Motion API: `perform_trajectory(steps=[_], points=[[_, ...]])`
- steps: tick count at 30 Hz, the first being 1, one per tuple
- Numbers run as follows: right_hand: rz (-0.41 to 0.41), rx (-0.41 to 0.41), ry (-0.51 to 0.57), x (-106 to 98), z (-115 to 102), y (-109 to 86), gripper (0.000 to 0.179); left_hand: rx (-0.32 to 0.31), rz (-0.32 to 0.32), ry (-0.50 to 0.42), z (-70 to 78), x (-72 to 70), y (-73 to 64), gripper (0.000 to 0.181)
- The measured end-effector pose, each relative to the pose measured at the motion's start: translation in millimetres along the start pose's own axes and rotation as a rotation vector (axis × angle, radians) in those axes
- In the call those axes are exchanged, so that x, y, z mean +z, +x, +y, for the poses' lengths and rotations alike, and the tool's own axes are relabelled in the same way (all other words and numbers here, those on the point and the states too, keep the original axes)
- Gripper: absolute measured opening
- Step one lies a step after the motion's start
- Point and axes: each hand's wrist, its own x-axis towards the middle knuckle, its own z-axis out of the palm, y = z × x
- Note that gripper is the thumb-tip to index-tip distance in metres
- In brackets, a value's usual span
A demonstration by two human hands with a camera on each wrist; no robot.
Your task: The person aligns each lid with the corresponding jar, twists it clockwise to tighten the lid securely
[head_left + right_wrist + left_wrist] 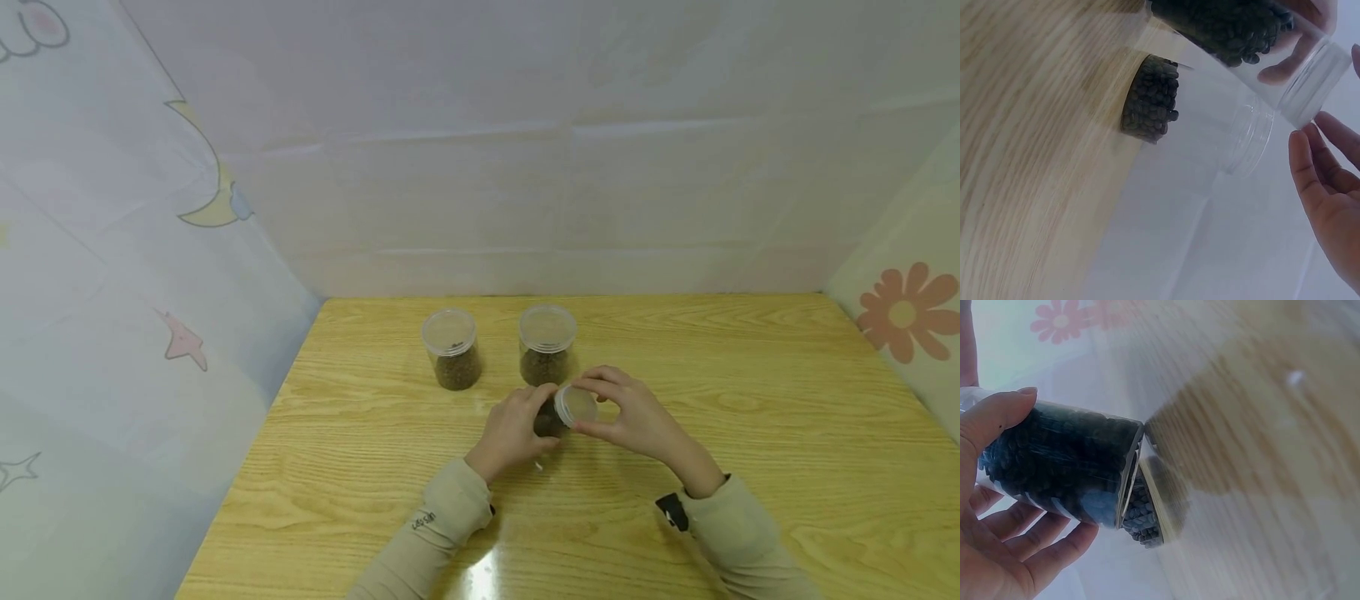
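Observation:
My left hand (512, 431) grips a clear plastic jar (1063, 459) of dark beans round its body, thumb on one side and fingers on the other. The jar is tilted, its lid end leaning toward the right, and its base is close to the table. With fingertips and thumb my right hand (633, 419) holds the rim of the round lid (579, 405). In the right wrist view the lid (1316, 84) sits on the jar's mouth, and the beans (1229, 28) have slid to the lower side.
Behind my hands two more lidded clear jars stand upright, a left one (456, 367) and a right one (546, 362), each partly filled with dark beans. The right one is close behind the held jar. Printed wall sheets (480, 208) border the wooden table (337, 467).

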Motion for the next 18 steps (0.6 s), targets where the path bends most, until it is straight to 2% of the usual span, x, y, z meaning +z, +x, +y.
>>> perform_trajectory(steps=[6, 13, 18], points=[[-0.007, -0.041, -0.002, 0.0, 0.3, 0.1, 0.045, 0.005, 0.006, -0.006, 0.3, -1.0, -1.0, 0.071], [-0.005, 0.0, 0.007, -0.7, -2.0, 0.8, 0.045, 0.018, 0.02, 0.003, 0.3, -1.8, -1.4, 0.071], [-0.007, -0.006, -0.001, -1.7, -3.1, 0.7, 0.046, 0.015, 0.017, -0.001, 0.2, -2.1, -1.7, 0.071]])
